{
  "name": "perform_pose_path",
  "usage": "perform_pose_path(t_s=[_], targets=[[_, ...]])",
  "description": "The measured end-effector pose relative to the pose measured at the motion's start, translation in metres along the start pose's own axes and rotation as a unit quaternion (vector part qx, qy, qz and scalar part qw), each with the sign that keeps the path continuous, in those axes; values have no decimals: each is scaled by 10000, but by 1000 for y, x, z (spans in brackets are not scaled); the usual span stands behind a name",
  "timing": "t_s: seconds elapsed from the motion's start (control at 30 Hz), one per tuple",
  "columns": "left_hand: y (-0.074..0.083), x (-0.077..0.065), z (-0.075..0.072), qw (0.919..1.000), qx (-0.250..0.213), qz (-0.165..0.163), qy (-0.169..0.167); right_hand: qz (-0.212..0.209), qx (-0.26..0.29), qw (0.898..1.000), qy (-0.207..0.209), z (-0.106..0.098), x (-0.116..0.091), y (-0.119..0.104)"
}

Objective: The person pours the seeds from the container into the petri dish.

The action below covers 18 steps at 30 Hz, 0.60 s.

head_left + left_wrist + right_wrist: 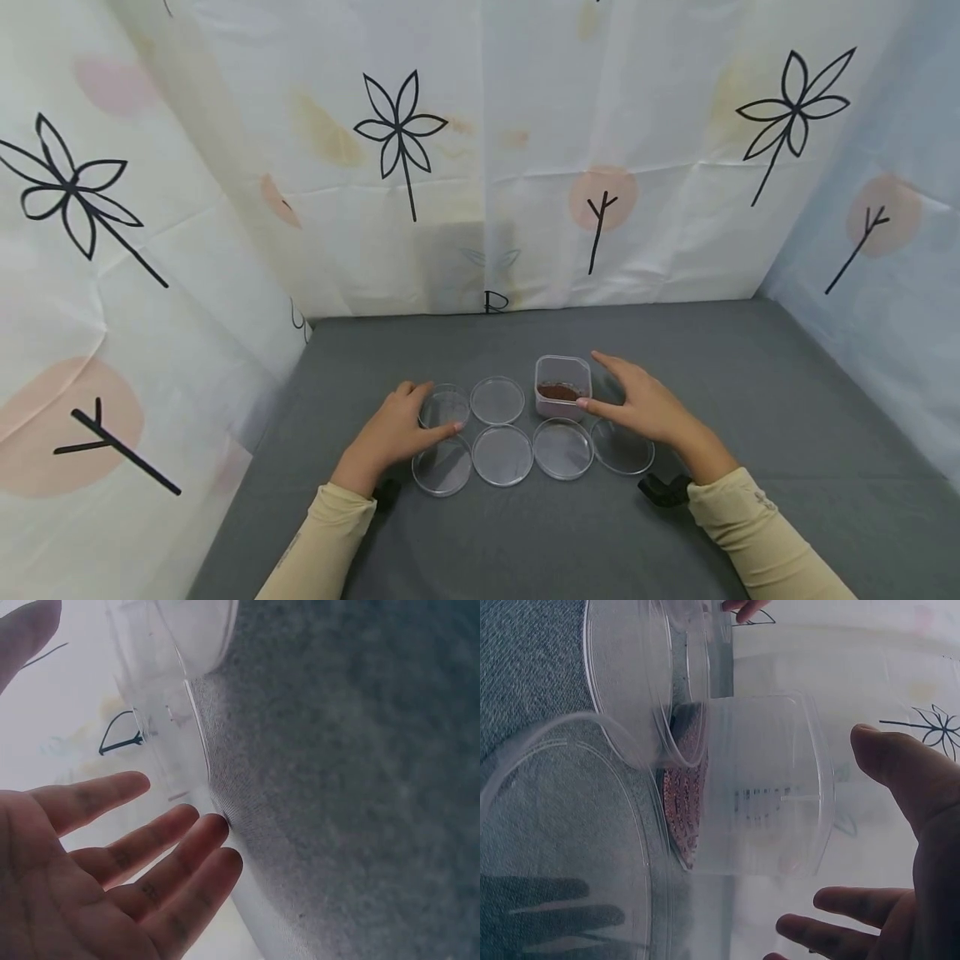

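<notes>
My left hand (pixel 392 429) hovers around the left-hand clear round dish (pixel 446 404) of the back row, thumb and fingers spread. In the left wrist view, the left fingers (pixel 202 881) look relaxed and stand apart from the clear dishes (pixel 161 682). On the right, a squarish translucent tub (pixel 562 368) holds reddish-brown granules (pixel 558 392) at its bottom. My right hand (pixel 648 404) is beside this tub, thumb and fingers apart. The right wrist view shows space between the right hand (pixel 937 847) and the tub's wall (pixel 765 832).
Several more clear round dishes lie close together on the grey table (pixel 525 542): one at the back (pixel 498 401), others in the front row (pixel 503 456). Patterned white cloth (pixel 525 108) stands behind and at both sides of the table.
</notes>
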State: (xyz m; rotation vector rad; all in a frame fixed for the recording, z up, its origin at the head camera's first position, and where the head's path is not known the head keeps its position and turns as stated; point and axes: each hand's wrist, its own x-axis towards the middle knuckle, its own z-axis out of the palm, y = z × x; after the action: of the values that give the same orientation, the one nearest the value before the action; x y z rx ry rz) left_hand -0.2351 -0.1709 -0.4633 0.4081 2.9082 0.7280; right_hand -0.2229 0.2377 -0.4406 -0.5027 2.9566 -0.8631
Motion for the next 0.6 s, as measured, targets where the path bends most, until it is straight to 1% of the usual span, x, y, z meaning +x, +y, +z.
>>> perform_pose_path(t_s=[0.27, 0.6], targets=[[-1, 2, 2, 10000, -59, 79, -15, -128, -103, 9999, -6, 4, 6, -1], [-2, 6, 1, 9999, 3, 111, -34, -62, -107, 9999, -50, 5, 10, -8]])
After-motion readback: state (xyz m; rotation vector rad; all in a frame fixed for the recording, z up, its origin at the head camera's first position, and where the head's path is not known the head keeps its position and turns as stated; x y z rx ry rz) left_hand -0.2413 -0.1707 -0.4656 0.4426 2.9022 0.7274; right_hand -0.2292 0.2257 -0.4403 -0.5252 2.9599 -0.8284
